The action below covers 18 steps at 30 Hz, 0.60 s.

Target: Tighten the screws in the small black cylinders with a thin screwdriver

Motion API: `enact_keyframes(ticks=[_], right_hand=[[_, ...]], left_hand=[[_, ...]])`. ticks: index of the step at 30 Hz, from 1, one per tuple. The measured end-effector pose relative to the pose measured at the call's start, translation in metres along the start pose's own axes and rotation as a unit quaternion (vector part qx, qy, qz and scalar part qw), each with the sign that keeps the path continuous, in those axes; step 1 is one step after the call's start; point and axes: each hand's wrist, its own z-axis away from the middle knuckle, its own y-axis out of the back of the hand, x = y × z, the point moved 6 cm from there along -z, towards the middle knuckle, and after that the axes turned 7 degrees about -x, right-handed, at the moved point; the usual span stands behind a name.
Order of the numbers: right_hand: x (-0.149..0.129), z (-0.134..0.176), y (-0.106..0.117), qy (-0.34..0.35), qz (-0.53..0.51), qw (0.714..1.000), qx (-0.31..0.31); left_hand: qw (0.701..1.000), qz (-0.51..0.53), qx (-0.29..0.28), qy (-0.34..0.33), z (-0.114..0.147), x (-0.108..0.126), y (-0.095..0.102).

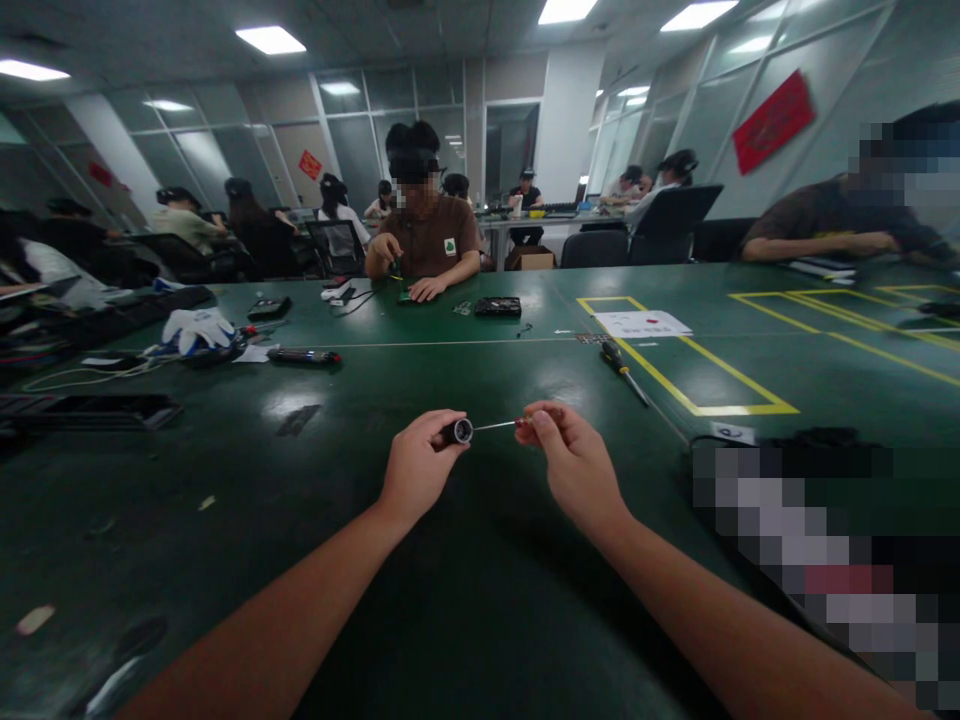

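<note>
My left hand [420, 465] is closed round a short black cylinder [459, 432], whose hollow, silver-rimmed end faces me. Opposite it, my right hand [574, 460] pinches the reddish end of a thin metal shaft [495, 426], perhaps a small screwdriver; the fingers hide part of it. The shaft's tip points left and meets or passes just beside the cylinder's rim; I cannot tell which. Both hands are held above the green table [450, 620].
A yellow-black screwdriver [624, 372] lies beyond my right hand, near a paper sheet [641, 323]. Leftward are a dark pen-shaped tool [304, 357] and white-blue gloves [199, 330]. A co-worker [427, 230] sits opposite, behind a black case [498, 307]. A black bag [795, 440] lies right.
</note>
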Motion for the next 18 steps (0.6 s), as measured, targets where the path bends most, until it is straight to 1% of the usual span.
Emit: enact_keyframes(ticks=[2, 5, 14, 18], right_hand=[[-0.004, 0.003, -0.003, 0.016, 0.053, 0.998, -0.016], [-0.008, 0.007, -0.006, 0.033, 0.096, 0.994, -0.035], [-0.016, 0.012, -0.011, 0.079, 0.157, 0.983, -0.049], [-0.016, 0.013, -0.012, 0.087, 0.184, 0.977, -0.06]], left_hand=[[1.0, -0.012, -0.002, -0.001, 0.0, 0.002, 0.001], [1.0, -0.023, -0.004, -0.002, 0.0, 0.005, 0.001], [0.999, -0.036, 0.0, 0.002, -0.001, 0.004, 0.001], [0.999, -0.04, 0.003, 0.007, -0.001, 0.003, 0.002]])
